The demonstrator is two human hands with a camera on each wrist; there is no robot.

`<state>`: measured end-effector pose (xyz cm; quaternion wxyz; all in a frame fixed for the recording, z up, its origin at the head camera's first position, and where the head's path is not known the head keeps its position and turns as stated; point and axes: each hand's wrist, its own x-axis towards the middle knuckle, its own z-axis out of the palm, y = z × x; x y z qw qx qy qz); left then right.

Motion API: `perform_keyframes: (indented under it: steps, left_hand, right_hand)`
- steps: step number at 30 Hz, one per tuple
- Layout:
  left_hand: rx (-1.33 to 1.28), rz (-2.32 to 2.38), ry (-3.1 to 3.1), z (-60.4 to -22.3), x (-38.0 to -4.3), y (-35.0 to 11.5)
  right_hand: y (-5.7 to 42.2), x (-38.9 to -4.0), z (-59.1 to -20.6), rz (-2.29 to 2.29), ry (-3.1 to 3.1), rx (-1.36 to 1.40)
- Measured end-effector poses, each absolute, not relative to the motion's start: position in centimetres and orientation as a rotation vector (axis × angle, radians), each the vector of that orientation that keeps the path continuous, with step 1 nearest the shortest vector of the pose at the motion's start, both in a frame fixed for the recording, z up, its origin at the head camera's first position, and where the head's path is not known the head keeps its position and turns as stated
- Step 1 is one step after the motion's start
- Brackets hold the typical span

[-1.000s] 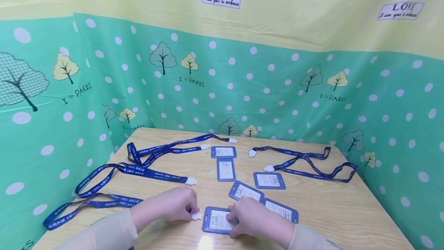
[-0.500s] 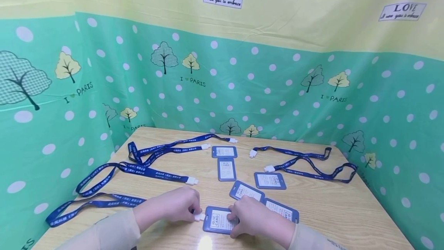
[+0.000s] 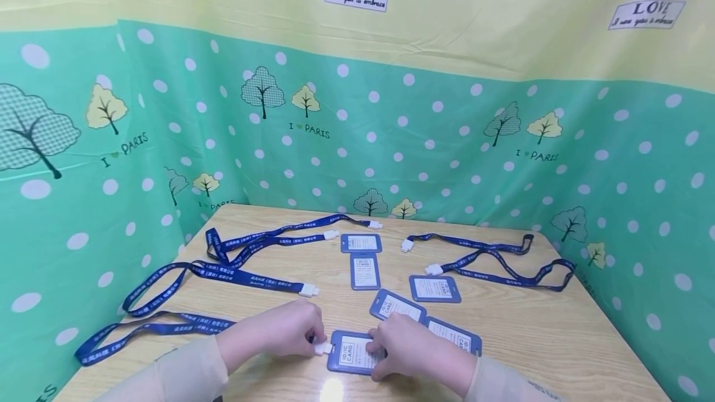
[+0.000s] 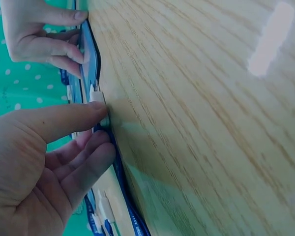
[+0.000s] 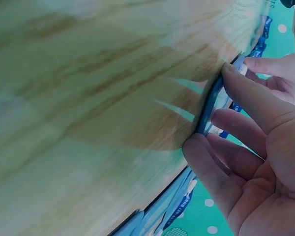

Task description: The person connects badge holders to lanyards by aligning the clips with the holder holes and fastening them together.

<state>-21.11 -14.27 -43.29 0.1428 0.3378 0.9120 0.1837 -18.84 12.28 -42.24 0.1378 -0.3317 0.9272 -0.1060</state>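
My left hand (image 3: 290, 329) pinches the white plastic clip (image 3: 323, 348) of a blue printed lanyard (image 3: 187, 326) between thumb and fingers. The clip's tip overlaps the slotted end of a blue ID card holder (image 3: 350, 353). At the holder's other end, my right hand (image 3: 412, 350) grips its edges, covering part of the card. In the left wrist view, the clip (image 4: 98, 98) meets the end of the holder (image 4: 90, 54) low over the wood. The right wrist view shows the right thumb and fingers on the holder's edge (image 5: 210, 103).
Several other card holders lie on the wooden table (image 3: 530, 340), including one tilted holder (image 3: 398, 306) just behind the right hand. Blue lanyards (image 3: 246, 276) with white clips spread across the left, and another looped lanyard (image 3: 503, 278) lies at right. A patterned curtain (image 3: 357, 141) surrounds the table.
My left hand has shifted slightly right, bringing the clip's tip from beside the holder to over its slotted end. The right hand and the holder stay almost in place.
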Motion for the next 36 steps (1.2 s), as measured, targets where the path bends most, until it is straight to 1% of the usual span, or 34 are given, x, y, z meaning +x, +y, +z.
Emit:
perform_keyframes:
  steps: [6, 36]
  left_hand:
    - [1.015, 0.51, 2.634, -43.61, -21.19, -14.08]
    - [0.988, 0.543, 2.612, -43.57, -21.36, -13.88]
  right_hand:
    - [12.46, -18.89, -42.5, -0.285, 2.686, -0.99]
    - [12.35, -19.09, -42.72, -0.302, 2.699, -0.958]
